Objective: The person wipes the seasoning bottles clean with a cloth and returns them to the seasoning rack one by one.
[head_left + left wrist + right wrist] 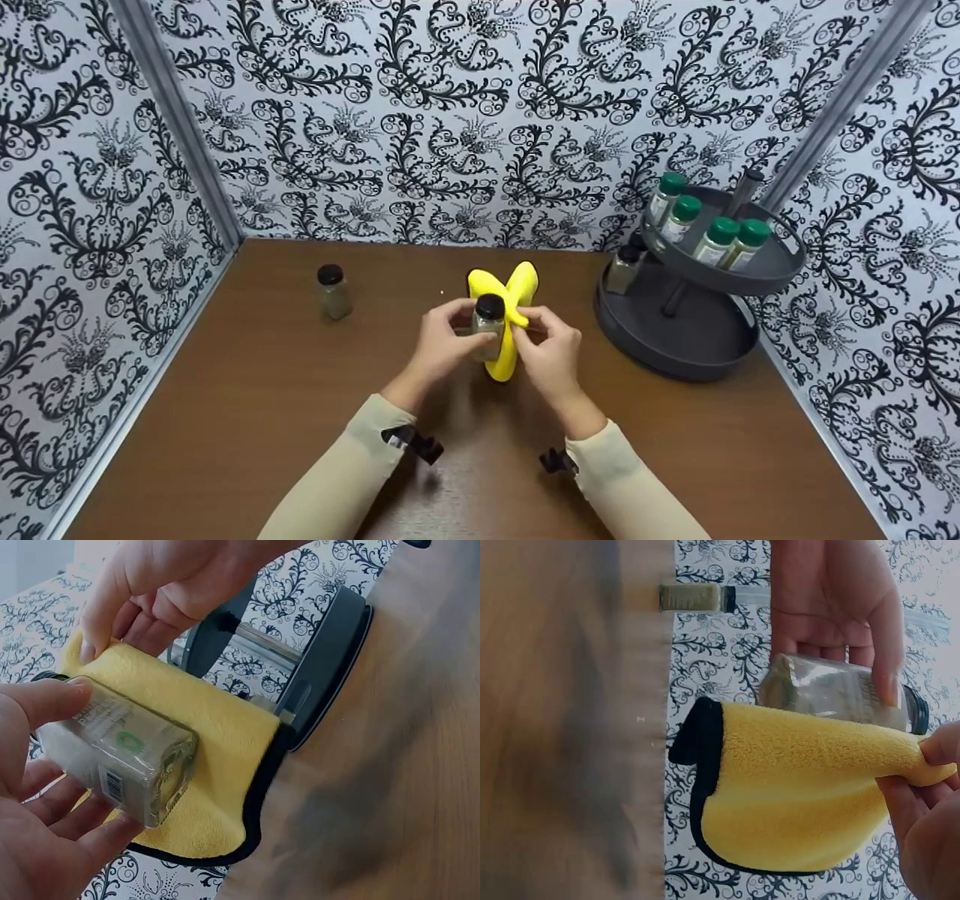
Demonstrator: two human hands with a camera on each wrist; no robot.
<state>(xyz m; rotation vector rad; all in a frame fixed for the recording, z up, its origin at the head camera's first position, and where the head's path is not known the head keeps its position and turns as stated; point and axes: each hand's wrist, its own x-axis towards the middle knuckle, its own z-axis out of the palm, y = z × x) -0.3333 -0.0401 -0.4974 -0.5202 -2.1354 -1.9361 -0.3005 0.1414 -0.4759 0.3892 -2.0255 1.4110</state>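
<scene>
My left hand (444, 341) grips a clear square spice jar (120, 742) with a black lid, holding it up over the middle of the table. A label and a barcode show on its side. Right beside it, my right hand (551, 352) pinches a yellow cloth (802, 765) with black edging between thumb and fingers. The cloth hangs down behind and along the jar. In the right wrist view the jar (825, 690) lies just past the cloth's upper fold; whether the cloth presses on the glass I cannot tell.
Another black-lidded jar (334, 294) stands on the table (262, 390) at the left. A dark two-tier round stand (675, 360) is at the right, with several green-lidded jars (716, 240) on top and a black-lidded jar (622, 271) below. Patterned walls (450, 150) enclose the table.
</scene>
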